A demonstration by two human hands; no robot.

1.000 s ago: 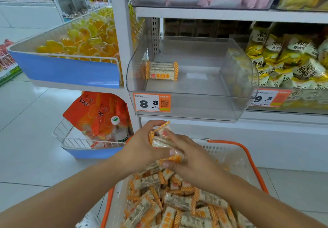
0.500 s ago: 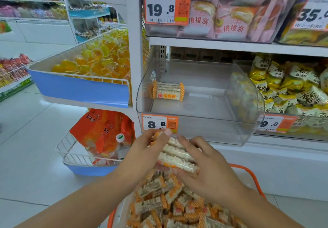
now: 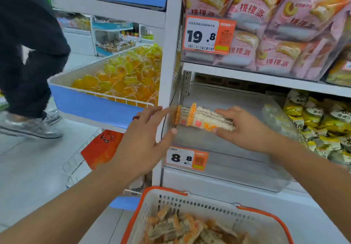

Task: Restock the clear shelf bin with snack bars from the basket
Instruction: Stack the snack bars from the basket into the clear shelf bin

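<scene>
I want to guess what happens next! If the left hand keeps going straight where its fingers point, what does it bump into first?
Probably the snack bars that the right hand holds in the clear bin. The left hand points right at their orange ends, though the bin's side wall may come first; depth is unclear.

Orange-checked white snack bars (image 3: 205, 119); orange-rimmed basket (image 3: 252, 210)

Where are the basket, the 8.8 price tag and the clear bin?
basket (image 3: 161, 190): head view, orange rim at back left.
8.8 price tag (image 3: 187, 158): head view, tag's middle.
clear bin (image 3: 237, 175): head view, bare front wall.
</scene>
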